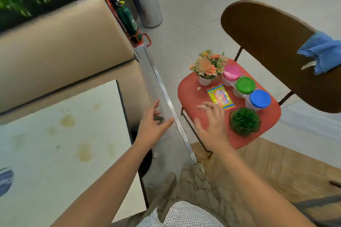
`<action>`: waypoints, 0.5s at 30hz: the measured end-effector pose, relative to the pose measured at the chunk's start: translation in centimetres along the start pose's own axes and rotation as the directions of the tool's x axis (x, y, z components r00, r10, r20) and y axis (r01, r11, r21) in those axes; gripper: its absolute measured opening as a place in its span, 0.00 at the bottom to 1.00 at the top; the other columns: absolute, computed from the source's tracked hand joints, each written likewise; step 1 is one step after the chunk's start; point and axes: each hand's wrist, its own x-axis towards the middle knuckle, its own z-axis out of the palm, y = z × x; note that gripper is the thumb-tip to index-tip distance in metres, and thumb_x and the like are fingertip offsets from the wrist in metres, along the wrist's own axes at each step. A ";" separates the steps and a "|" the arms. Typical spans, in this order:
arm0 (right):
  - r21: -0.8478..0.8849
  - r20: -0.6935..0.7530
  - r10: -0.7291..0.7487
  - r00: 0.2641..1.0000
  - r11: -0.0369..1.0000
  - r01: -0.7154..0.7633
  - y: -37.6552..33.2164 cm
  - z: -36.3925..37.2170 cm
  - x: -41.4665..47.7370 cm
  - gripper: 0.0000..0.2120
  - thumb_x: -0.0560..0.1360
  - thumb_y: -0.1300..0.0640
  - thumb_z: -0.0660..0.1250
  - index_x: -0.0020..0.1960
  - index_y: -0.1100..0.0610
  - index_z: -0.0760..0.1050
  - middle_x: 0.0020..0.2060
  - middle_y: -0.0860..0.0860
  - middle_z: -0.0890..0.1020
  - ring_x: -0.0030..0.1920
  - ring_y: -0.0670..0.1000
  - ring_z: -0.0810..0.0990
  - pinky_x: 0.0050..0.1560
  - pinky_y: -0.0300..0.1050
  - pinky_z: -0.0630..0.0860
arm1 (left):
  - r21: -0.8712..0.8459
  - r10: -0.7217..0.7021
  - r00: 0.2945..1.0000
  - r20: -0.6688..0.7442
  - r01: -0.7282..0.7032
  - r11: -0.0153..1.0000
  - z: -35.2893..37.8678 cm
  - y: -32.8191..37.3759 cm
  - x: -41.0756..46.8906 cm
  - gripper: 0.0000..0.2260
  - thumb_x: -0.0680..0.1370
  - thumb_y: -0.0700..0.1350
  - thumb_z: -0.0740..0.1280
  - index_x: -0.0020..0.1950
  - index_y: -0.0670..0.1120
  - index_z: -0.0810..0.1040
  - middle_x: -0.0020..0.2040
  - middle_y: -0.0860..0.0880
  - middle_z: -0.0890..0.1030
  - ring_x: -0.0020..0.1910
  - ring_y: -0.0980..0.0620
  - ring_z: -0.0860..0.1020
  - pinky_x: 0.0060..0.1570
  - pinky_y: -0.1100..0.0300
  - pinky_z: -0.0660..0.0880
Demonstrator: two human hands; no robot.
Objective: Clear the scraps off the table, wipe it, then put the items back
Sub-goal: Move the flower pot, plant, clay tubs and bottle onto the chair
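1. The yellow packet (220,97) lies flat on the red chair seat (191,97), among three lidded jars (245,85), a small flower pot (205,80) and a green grass ball (244,121). It looks light, thin and slick, so pinching an edge should serve better than pressing flat.
2. The jars look like rigid plastic and stand in a row; grip them round the body. The flower pot seems top-heavy and breakable, so take the pot, not the blooms.
3. The right hand (214,127) hovers just short of the packet, fingers spread, holding nothing.
4. The left hand (153,125) hangs further left, off the seat, loosely spread and empty.
5. The table (55,153), far left, shows brownish stains (67,120). A blue cloth (321,49) drapes over the chair back.
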 end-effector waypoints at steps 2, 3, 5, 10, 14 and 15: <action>0.045 0.076 -0.070 0.995 0.997 0.067 -2.9 2.9 0.2 0.17 0.74 0.55 0.68 0.61 0.57 0.79 0.61 0.52 0.76 0.62 0.56 0.72 0.67 0.47 0.67 | 0.026 -0.006 0.996 -0.086 0.009 1.000 -4.1 -0.9 -2.0 0.37 0.74 0.54 0.78 0.79 0.59 0.64 0.68 0.56 0.71 0.60 0.64 0.75 0.52 0.73 0.73; 0.069 0.123 -0.099 0.987 0.993 0.091 -4.5 4.4 0.2 0.17 0.74 0.54 0.67 0.62 0.57 0.78 0.61 0.52 0.76 0.62 0.55 0.71 0.67 0.47 0.67 | 0.037 -0.007 0.991 -0.130 0.012 0.999 -6.2 -1.6 -3.1 0.37 0.74 0.53 0.78 0.78 0.58 0.65 0.69 0.56 0.71 0.62 0.63 0.74 0.54 0.72 0.73; 0.116 0.240 -0.150 0.959 0.985 0.125 -7.6 7.2 -0.1 0.19 0.76 0.50 0.67 0.64 0.55 0.76 0.63 0.51 0.74 0.64 0.54 0.70 0.69 0.42 0.64 | 0.058 0.000 0.977 -0.215 0.013 0.998 -10.3 -3.2 -5.5 0.37 0.74 0.54 0.78 0.79 0.59 0.65 0.71 0.56 0.70 0.65 0.61 0.74 0.56 0.69 0.73; 0.219 0.458 -0.271 0.847 0.958 0.188 -16.0 13.7 -2.0 0.22 0.77 0.47 0.67 0.69 0.49 0.71 0.69 0.46 0.69 0.71 0.50 0.64 0.71 0.46 0.63 | -0.015 -0.089 0.897 -0.432 0.092 0.996 -19.4 -8.2 -12.5 0.38 0.73 0.55 0.79 0.79 0.62 0.64 0.72 0.60 0.68 0.67 0.64 0.73 0.59 0.64 0.73; 0.265 0.539 -0.382 0.751 0.923 0.279 -22.2 18.4 -4.8 0.25 0.78 0.50 0.70 0.73 0.49 0.68 0.72 0.45 0.67 0.73 0.47 0.61 0.71 0.29 0.51 | -0.099 -0.170 0.818 -0.550 0.138 0.985 -25.4 -12.4 -18.1 0.38 0.73 0.56 0.79 0.79 0.62 0.64 0.73 0.59 0.68 0.67 0.63 0.73 0.61 0.61 0.74; 0.277 0.561 -0.399 0.725 0.916 0.290 -23.6 19.5 -5.5 0.26 0.78 0.49 0.70 0.73 0.48 0.67 0.73 0.45 0.66 0.74 0.46 0.60 0.71 0.29 0.51 | -0.114 -0.186 0.800 -0.571 0.147 0.983 -26.8 -13.6 -19.5 0.39 0.72 0.57 0.78 0.79 0.61 0.64 0.73 0.59 0.68 0.67 0.63 0.73 0.61 0.61 0.74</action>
